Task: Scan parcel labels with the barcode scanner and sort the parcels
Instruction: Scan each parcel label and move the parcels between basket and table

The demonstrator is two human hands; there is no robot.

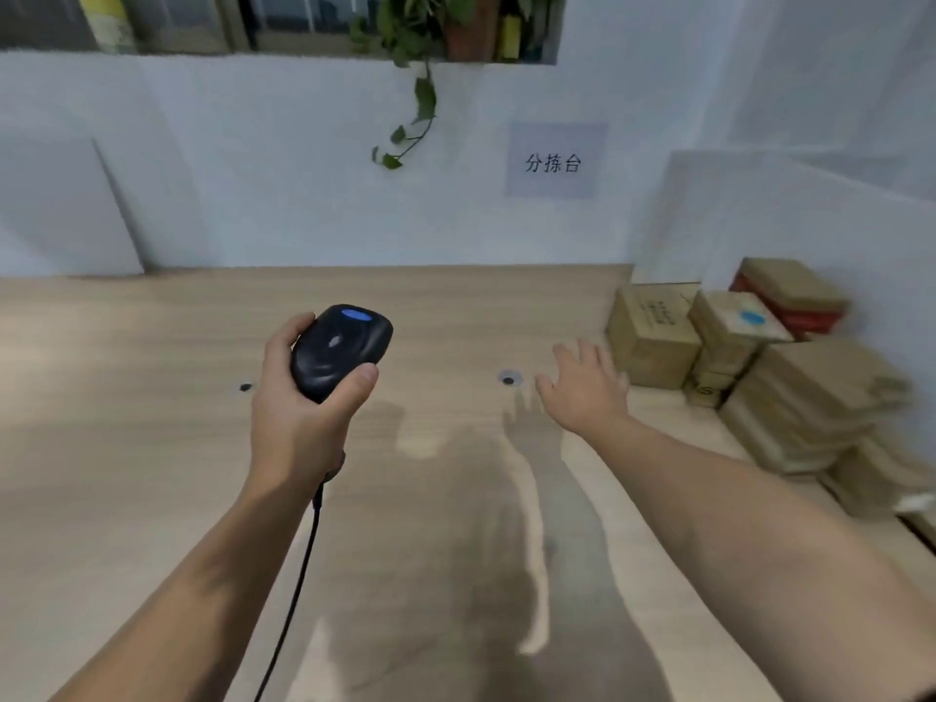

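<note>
The scanner [340, 352] in my left hand [299, 423] is black with a blue light [356, 314]. The boxes [653, 331] near my right hand [587, 392] are brown; one has a blue dot [751, 317].

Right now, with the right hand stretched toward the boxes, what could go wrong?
1. The parcels sit in uneven, crowded stacks; the open right hand pulling one out could topple its neighbours.
2. The cable of the scanner hangs below the left hand over the table; a parcel dragged in could snag it.
</note>
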